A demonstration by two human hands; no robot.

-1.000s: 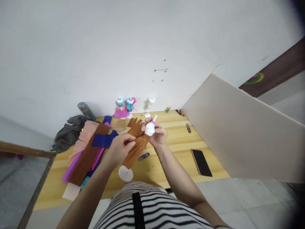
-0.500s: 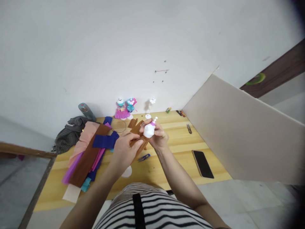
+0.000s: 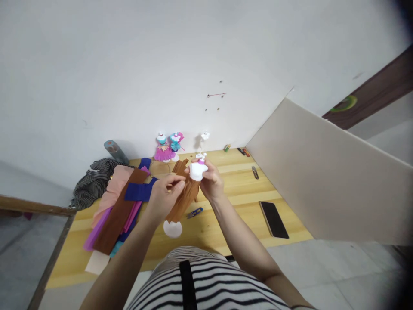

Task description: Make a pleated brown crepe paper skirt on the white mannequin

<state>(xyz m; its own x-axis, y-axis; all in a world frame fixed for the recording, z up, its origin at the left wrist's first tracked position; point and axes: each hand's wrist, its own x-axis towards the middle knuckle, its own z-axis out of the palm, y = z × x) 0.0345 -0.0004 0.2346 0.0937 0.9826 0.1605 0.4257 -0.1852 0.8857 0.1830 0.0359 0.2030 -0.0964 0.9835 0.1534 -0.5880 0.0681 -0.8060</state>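
My right hand [image 3: 210,181] is closed around the white torso of a small mannequin [image 3: 195,170] with a pink neck band, held above the wooden table [image 3: 238,189]. Its round white base [image 3: 172,229] hangs low toward me. My left hand [image 3: 164,196] pinches a strip of brown crepe paper [image 3: 183,198] that drapes along the mannequin's stand, from the torso down to the base.
A pile of crepe paper strips in brown, blue, pink and purple [image 3: 121,206] lies at the left. Blue snips [image 3: 194,212] lie under my hands. A black phone [image 3: 273,219] is at the right. Dressed mannequins [image 3: 167,146] stand at the back wall, with a striped cloth [image 3: 92,183] and a grey bottle [image 3: 113,150].
The mannequin has been raised and shifted slightly left. The brown paper, bunched by my left hand half a second ago, now hangs stretched down to the white base.
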